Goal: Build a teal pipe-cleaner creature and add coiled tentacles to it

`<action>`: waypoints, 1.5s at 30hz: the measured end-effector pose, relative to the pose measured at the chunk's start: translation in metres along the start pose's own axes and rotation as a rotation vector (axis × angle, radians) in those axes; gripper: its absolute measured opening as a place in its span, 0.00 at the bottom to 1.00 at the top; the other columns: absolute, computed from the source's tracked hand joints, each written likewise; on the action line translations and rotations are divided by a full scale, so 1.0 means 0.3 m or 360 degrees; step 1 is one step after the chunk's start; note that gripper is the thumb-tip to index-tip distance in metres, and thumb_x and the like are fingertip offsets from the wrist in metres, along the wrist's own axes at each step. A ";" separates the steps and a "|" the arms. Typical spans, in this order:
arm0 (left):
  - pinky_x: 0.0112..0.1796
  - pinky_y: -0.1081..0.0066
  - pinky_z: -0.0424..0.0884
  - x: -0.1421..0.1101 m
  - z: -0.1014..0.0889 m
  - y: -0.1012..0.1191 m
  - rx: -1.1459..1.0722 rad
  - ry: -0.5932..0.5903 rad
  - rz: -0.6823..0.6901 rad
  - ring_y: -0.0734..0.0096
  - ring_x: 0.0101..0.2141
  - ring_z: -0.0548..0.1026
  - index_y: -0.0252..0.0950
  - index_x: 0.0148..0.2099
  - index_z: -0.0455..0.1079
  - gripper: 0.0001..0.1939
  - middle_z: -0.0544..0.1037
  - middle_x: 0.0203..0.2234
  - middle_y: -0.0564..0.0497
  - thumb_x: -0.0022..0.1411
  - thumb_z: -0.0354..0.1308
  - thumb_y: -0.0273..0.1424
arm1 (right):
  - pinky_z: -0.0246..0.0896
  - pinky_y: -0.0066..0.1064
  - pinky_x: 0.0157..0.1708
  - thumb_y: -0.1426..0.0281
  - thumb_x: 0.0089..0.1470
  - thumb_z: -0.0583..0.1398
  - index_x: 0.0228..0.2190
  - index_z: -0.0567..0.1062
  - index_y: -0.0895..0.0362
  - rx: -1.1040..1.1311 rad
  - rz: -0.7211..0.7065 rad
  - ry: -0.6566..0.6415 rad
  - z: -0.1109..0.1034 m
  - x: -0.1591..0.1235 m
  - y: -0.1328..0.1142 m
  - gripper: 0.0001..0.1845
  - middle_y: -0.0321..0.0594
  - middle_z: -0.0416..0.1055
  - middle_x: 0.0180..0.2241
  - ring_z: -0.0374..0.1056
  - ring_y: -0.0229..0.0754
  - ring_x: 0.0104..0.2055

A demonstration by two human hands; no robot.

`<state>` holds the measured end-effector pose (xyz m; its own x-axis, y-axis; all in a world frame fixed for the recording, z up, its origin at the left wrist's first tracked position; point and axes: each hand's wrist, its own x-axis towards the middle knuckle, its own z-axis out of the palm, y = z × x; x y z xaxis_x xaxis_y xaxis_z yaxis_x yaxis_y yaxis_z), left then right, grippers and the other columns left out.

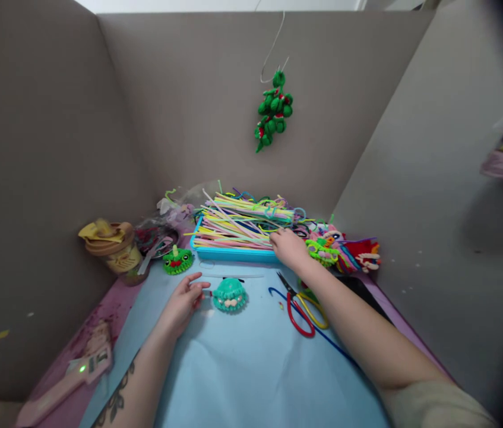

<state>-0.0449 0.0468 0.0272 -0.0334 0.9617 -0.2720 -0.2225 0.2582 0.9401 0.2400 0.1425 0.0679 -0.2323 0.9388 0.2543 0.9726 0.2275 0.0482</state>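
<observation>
My left hand [183,301] lies on the light blue sheet [251,368] with fingers stretched out, fingertips close to a small teal pipe-cleaner figure [230,295]. My right hand [287,246] reaches into the pile of coloured pipe cleaners [242,223] in a blue tray [233,254]; its fingers curl on the stems, and what they hold is hidden. A green pipe-cleaner figure [177,260] stands left of the tray.
Scissors with red and yellow handles [301,309] and a blue pipe cleaner [331,345] lie right of centre. Finished colourful figures [349,252] sit at the right. A brown cup [115,246] and pink glue gun [73,380] stand left. A green ornament [273,113] hangs on grey partition walls.
</observation>
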 end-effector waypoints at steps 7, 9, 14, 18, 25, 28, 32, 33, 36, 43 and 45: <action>0.21 0.77 0.59 0.021 -0.002 -0.027 0.0228 0.0053 0.0081 0.77 0.22 0.68 0.32 0.50 0.62 0.30 0.75 0.35 0.45 0.47 0.61 0.40 | 0.57 0.27 0.46 0.72 0.56 0.51 0.43 0.75 0.57 0.0264 -0.0028 0.0001 -0.014 0.125 0.069 0.16 0.43 0.73 0.44 0.66 0.43 0.46; 0.23 0.75 0.63 0.038 -0.009 -0.044 0.0405 0.0066 0.0176 0.73 0.24 0.71 0.32 0.49 0.62 0.27 0.76 0.34 0.46 0.49 0.58 0.41 | 0.57 0.27 0.46 0.75 0.56 0.51 0.41 0.76 0.58 0.0274 -0.0043 0.0004 -0.013 0.164 0.057 0.16 0.43 0.74 0.42 0.67 0.42 0.45; 0.37 0.64 0.69 0.061 -0.039 -0.090 0.1081 0.0151 0.0620 0.65 0.32 0.75 0.34 0.47 0.65 0.19 0.75 0.34 0.46 0.56 0.50 0.38 | 0.61 0.30 0.39 0.79 0.54 0.50 0.38 0.74 0.60 0.0011 -0.0005 -0.0084 0.042 0.244 -0.013 0.15 0.49 0.73 0.39 0.69 0.46 0.42; 0.43 0.62 0.68 0.046 -0.048 -0.102 0.1470 0.0127 0.0812 0.62 0.40 0.74 0.35 0.48 0.66 0.17 0.75 0.39 0.44 0.60 0.45 0.34 | 0.62 0.32 0.36 0.78 0.55 0.49 0.39 0.72 0.60 -0.0143 0.0057 -0.0118 0.076 0.295 -0.023 0.14 0.51 0.73 0.39 0.70 0.48 0.41; 0.42 0.64 0.70 0.014 -0.023 -0.074 0.1674 0.0019 0.0779 0.63 0.41 0.74 0.36 0.47 0.68 0.15 0.76 0.41 0.45 0.61 0.46 0.33 | 0.61 0.33 0.36 0.76 0.54 0.52 0.37 0.74 0.59 -0.0155 0.0173 -0.0147 0.048 0.400 0.080 0.12 0.51 0.73 0.38 0.69 0.49 0.42; 0.42 0.64 0.70 0.009 -0.018 -0.065 0.1718 0.0002 0.0749 0.62 0.42 0.74 0.36 0.47 0.69 0.15 0.76 0.41 0.45 0.61 0.46 0.33 | 0.60 0.32 0.35 0.75 0.52 0.53 0.36 0.74 0.58 -0.0067 0.0268 -0.0103 0.036 0.421 0.109 0.12 0.49 0.74 0.38 0.69 0.48 0.41; 0.43 0.64 0.69 0.006 -0.022 -0.059 0.1743 0.0008 0.0749 0.62 0.43 0.74 0.36 0.47 0.68 0.15 0.75 0.42 0.44 0.62 0.46 0.33 | 0.58 0.28 0.33 0.76 0.49 0.54 0.34 0.73 0.58 0.0116 0.0195 -0.0090 0.038 0.376 0.103 0.10 0.46 0.74 0.36 0.69 0.45 0.38; 0.43 0.64 0.69 0.006 -0.024 -0.058 0.1743 0.0013 0.0753 0.62 0.43 0.74 0.36 0.47 0.68 0.15 0.75 0.42 0.44 0.62 0.46 0.33 | 0.58 0.28 0.33 0.75 0.50 0.54 0.34 0.73 0.57 0.0163 0.0159 -0.0057 0.037 0.352 0.099 0.10 0.45 0.74 0.35 0.69 0.44 0.37; 0.44 0.63 0.69 0.005 -0.028 -0.057 0.1737 0.0019 0.0770 0.62 0.44 0.73 0.36 0.47 0.68 0.15 0.75 0.43 0.44 0.62 0.45 0.33 | 0.58 0.28 0.35 0.74 0.51 0.53 0.34 0.73 0.56 0.0311 0.0068 0.0118 0.020 0.267 0.102 0.10 0.42 0.74 0.34 0.68 0.43 0.37; 0.44 0.62 0.69 0.016 -0.025 -0.069 0.1695 0.0027 0.0822 0.62 0.43 0.73 0.36 0.46 0.69 0.15 0.75 0.42 0.45 0.61 0.46 0.34 | 0.60 0.28 0.36 0.79 0.46 0.52 0.36 0.74 0.57 0.0753 0.0162 0.0257 -0.023 0.106 0.193 0.16 0.40 0.75 0.35 0.69 0.40 0.35; 0.43 0.63 0.69 0.020 -0.027 -0.076 0.1672 0.0046 0.0845 0.62 0.42 0.73 0.36 0.45 0.69 0.15 0.76 0.42 0.45 0.61 0.46 0.34 | 0.60 0.27 0.32 0.78 0.44 0.53 0.38 0.74 0.58 0.0895 0.0208 0.0090 -0.014 0.077 0.206 0.17 0.39 0.74 0.31 0.69 0.39 0.32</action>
<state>-0.0481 0.0458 0.0027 0.0947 0.9725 0.2129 0.7379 -0.2121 0.6408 0.2949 0.1771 0.0807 -0.0949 0.9567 0.2753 0.8333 0.2276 -0.5037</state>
